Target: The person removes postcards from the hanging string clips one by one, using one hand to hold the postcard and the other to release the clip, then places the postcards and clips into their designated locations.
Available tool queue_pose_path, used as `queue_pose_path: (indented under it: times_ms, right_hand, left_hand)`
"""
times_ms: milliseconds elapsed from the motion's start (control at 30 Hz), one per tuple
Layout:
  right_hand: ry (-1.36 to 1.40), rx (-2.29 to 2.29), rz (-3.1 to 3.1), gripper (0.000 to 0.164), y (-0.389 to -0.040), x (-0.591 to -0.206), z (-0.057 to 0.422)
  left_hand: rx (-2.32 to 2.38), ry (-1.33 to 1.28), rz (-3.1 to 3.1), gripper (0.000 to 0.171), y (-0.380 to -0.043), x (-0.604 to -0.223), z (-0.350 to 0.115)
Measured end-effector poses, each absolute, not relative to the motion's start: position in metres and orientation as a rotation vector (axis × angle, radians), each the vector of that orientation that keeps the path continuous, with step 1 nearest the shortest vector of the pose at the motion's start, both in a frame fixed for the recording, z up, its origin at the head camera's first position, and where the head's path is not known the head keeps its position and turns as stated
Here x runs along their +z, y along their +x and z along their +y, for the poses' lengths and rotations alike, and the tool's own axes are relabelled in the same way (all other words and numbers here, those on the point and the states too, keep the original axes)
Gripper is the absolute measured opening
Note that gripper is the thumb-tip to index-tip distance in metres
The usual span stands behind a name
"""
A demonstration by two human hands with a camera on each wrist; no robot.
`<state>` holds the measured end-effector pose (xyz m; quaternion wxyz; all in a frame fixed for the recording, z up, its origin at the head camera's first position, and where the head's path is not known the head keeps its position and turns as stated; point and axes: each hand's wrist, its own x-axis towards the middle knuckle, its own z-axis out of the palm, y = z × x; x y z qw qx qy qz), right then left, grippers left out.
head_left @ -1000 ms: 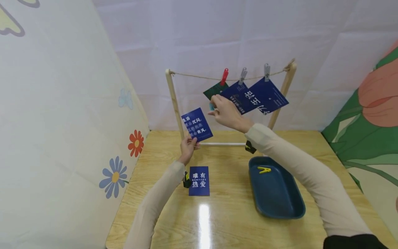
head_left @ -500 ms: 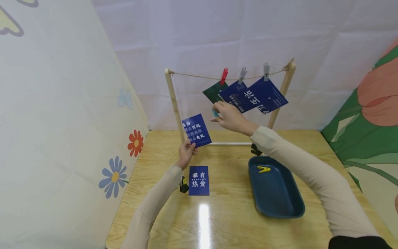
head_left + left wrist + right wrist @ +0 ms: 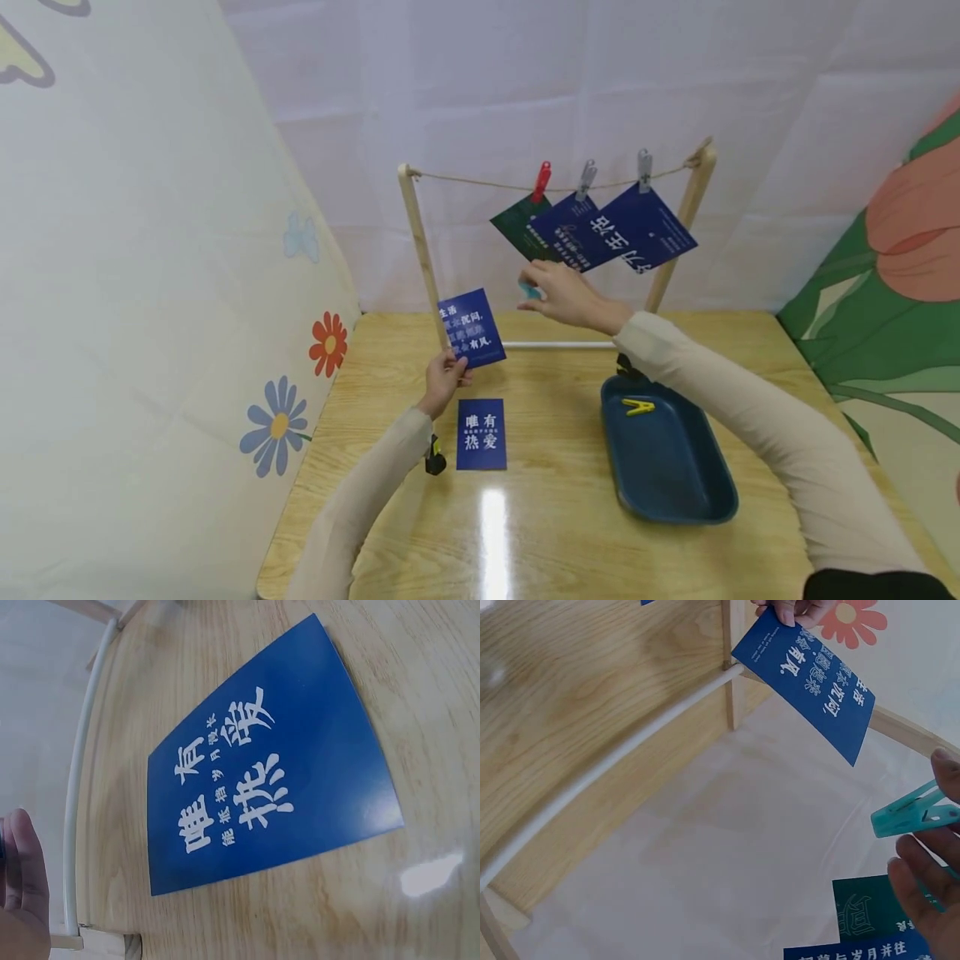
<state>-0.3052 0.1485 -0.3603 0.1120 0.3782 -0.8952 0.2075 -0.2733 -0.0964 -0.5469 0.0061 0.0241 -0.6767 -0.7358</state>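
Observation:
My left hand (image 3: 444,382) pinches the lower left corner of a blue card (image 3: 472,329) with white characters, held up beside the rack's left post. In my right hand (image 3: 566,293) is a teal clothespin (image 3: 911,814), gripped between thumb and fingers; its jaws point toward the held card in the right wrist view, apart from it. Above the right hand, a green card (image 3: 517,223) hangs from the twine by a red clothespin (image 3: 542,182). Two blue cards (image 3: 648,229) hang to its right by grey clothespins (image 3: 644,171). Another blue card (image 3: 262,765) lies flat on the table.
The wooden rack (image 3: 416,233) stands at the table's back, with twine across its top and a white bar (image 3: 558,345) low down. A dark blue tray (image 3: 626,492) at the right holds a yellow clothespin (image 3: 637,407). Printed cloth walls enclose the table.
Both hands have come down from near the twine, the left with its blue card and the right with the teal clothespin. More of the hanging green card shows now.

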Motion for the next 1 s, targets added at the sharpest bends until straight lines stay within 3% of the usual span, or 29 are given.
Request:
queue_pose_path:
  times_ms: [233, 1000]
  right_hand:
    - [1.175, 0.648, -2.626, 0.030, -0.304, -0.367, 0.156]
    - [1.197, 0.565, -2.835, 0.029, -0.295, -0.404, 0.190]
  left_hand:
    - [-2.298, 0.004, -2.232, 0.012, -0.265, -0.539, -0.103]
    - [-2.195, 0.005, -2.492, 0.012, -0.255, -0.574, -0.131]
